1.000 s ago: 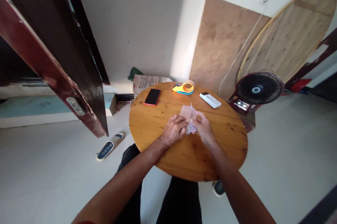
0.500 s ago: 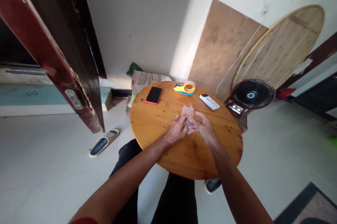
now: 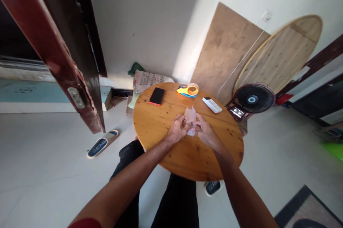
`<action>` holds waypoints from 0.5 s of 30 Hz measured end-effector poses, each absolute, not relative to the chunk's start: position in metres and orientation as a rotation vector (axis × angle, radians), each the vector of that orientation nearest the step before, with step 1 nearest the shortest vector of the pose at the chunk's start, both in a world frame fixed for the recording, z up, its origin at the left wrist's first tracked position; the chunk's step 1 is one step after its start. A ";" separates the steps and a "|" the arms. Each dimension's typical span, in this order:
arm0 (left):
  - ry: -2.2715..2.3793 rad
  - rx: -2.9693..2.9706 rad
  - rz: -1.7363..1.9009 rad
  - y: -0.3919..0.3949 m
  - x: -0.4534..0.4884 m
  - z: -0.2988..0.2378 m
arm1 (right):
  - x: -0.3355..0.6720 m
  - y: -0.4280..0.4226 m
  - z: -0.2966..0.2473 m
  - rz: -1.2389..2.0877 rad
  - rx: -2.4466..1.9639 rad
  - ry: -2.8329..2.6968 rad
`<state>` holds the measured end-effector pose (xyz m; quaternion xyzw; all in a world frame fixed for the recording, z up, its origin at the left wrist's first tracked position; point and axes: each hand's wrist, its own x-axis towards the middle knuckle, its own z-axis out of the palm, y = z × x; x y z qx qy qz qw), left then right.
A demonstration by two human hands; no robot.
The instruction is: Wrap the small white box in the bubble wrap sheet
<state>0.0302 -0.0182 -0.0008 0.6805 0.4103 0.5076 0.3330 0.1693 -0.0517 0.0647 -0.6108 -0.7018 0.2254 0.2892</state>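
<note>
A thin, pale pinkish sheet [image 3: 190,114], crumpled and partly see-through like a small plastic bag, is between my hands above the round wooden table [image 3: 158,133]. My left hand [image 3: 177,128] pinches its left side with bent fingers. From the right, my right hand [image 3: 205,131] grips the same sheet with thumb and fingers drawn together. The fingers cover the sheet's middle; its upper part and a lower tip show.
A phone with a red edge [image 3: 157,96] lies at the table's back left. Behind the sheet is a yellow tape dispenser [image 3: 183,90], and a white remote control [image 3: 212,105] lies to its right. A fan [image 3: 252,99] stands right of the table.
The fingers of my right hand have drawn in closer to the sheet. Both hands still hold it at nearly the same spot. The view has shifted slightly.
</note>
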 end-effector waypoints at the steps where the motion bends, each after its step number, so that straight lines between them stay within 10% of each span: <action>1: 1.098 1.784 1.320 -0.018 0.030 0.001 | 0.169 -0.052 0.066 0.584 -1.626 -1.928; 15: 1.063 1.818 1.262 -0.013 0.035 -0.009 | 0.176 -0.043 0.072 0.692 -1.663 -1.955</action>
